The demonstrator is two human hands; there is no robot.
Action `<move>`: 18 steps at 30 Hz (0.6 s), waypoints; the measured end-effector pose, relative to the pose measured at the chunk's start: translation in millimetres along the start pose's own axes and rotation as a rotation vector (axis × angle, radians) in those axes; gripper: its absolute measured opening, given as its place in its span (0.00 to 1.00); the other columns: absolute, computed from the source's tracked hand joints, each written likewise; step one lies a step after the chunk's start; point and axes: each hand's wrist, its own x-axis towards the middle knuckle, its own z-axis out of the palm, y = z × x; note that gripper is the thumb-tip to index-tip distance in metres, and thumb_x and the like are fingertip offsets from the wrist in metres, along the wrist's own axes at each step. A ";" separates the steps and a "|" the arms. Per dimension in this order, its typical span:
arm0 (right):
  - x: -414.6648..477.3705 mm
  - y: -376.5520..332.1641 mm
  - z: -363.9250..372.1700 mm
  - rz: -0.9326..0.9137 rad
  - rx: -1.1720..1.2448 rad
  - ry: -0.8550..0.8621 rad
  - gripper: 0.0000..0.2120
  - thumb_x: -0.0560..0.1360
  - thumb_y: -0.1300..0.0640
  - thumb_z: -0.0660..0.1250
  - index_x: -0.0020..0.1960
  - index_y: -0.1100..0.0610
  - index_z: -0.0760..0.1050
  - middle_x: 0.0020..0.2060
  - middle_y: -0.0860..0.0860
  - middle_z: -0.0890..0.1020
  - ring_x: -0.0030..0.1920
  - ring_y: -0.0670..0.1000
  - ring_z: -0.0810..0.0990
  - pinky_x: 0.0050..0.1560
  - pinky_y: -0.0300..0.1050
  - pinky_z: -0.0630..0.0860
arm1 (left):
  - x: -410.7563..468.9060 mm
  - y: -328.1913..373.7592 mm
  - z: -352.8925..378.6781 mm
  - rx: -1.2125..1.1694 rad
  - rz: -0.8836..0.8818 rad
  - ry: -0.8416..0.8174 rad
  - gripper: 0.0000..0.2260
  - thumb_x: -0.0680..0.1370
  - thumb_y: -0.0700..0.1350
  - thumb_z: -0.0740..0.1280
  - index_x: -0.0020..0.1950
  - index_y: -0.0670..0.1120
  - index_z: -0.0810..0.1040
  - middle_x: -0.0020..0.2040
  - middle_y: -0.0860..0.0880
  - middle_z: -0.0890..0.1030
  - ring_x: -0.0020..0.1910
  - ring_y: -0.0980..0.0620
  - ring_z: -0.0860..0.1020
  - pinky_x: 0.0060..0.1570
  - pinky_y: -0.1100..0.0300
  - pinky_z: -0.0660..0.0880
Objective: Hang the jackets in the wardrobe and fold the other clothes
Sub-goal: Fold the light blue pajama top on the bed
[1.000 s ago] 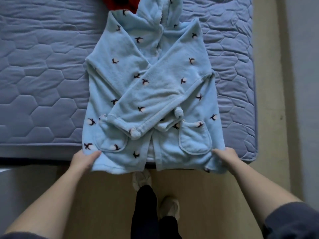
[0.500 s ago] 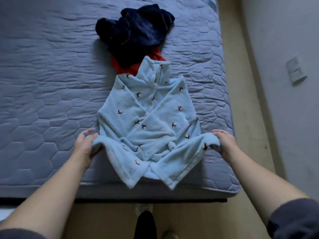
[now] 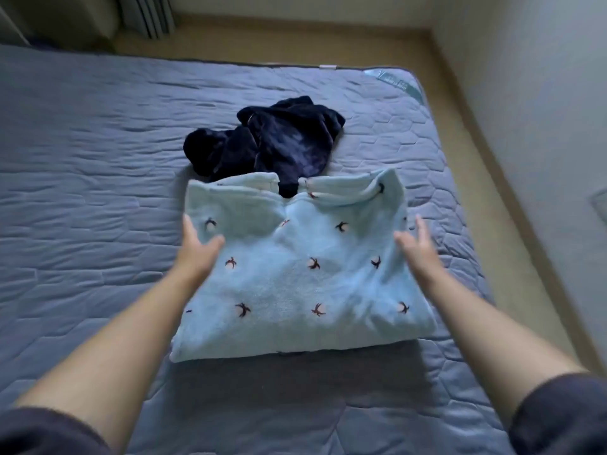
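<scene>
1. Our left grip [image 3: 200,246], a bare hand, is spreading wide, with the fingers straight and the thumb apart, and it is holding nothing. It is reaching over the left edge of the pale blue fleece garment with small dark bird-shaped motifs [image 3: 295,284].
2. Our right grip [image 3: 417,249], also a bare hand, is opening just as wide and is carrying nothing. It is reaching over the right edge of the same garment.
3. Both grips are showing blurred, so we cannot tell whether they are pressing on the fleece or hovering just above it.
4. The pale blue garment is lying folded into a rough rectangle on the blue-grey quilted mattress [image 3: 85,165], near its right side. The fold is sitting toward us and two loose hem edges are pointing away from us.
5. Our bare forearms are stretching in from the bottom corners, and a dark sleeve [image 3: 558,418] is sitting pushed up on the right arm.
6. A crumpled dark navy plush garment [image 3: 279,142] is lying on the mattress just beyond the pale blue one. One dark end is touching the gap between the two hem edges.
7. A strip of beige floor [image 3: 486,133] is running along the right side of the mattress, and a pale wall [image 3: 542,77] is rising beside it.
</scene>
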 end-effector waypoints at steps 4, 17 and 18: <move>-39.4 114.3 42.5 -0.016 -1.089 -0.390 0.45 0.73 0.41 0.66 0.78 0.46 0.39 0.78 0.54 0.45 0.77 0.59 0.48 0.72 0.62 0.53 | -36.4 -103.8 41.4 0.785 0.125 -0.175 0.40 0.74 0.56 0.65 0.78 0.48 0.46 0.79 0.46 0.51 0.77 0.47 0.53 0.72 0.45 0.55; -28.8 190.7 60.6 -0.349 -1.526 -0.180 0.27 0.81 0.58 0.51 0.77 0.49 0.48 0.72 0.59 0.61 0.65 0.60 0.70 0.59 0.55 0.71 | -77.6 -190.0 65.6 1.160 0.639 -0.093 0.45 0.59 0.49 0.80 0.73 0.41 0.67 0.72 0.34 0.66 0.67 0.34 0.70 0.61 0.36 0.68; -30.2 184.2 57.3 -0.381 -1.526 -0.210 0.26 0.80 0.60 0.52 0.77 0.51 0.50 0.69 0.59 0.66 0.61 0.60 0.74 0.55 0.54 0.73 | -80.4 -186.9 65.3 1.186 0.646 -0.037 0.37 0.63 0.42 0.78 0.70 0.41 0.71 0.67 0.34 0.71 0.61 0.33 0.75 0.55 0.39 0.73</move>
